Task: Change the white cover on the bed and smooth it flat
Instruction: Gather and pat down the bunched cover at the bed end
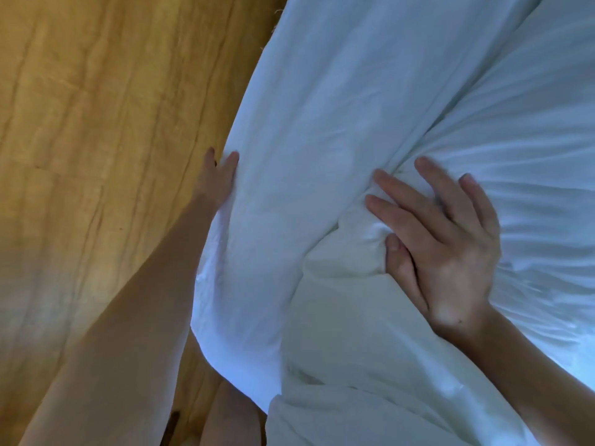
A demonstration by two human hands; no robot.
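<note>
The right hand (441,246) is lying on the white cover (338,123), fingers spread and nearly straight, while the thumb is pinching a bunched fold against them. The left hand (219,178) is reaching along the cover's left edge; its fingers are resting straight on the cloth, and I cannot tell if they are gripping it. The cover is filling the right side of the view, creased toward the right hand, beside a yellow quilted layer (96,140). To do this step well, I think both hands should be pulling the edge taut before pressing the creases outward.
</note>
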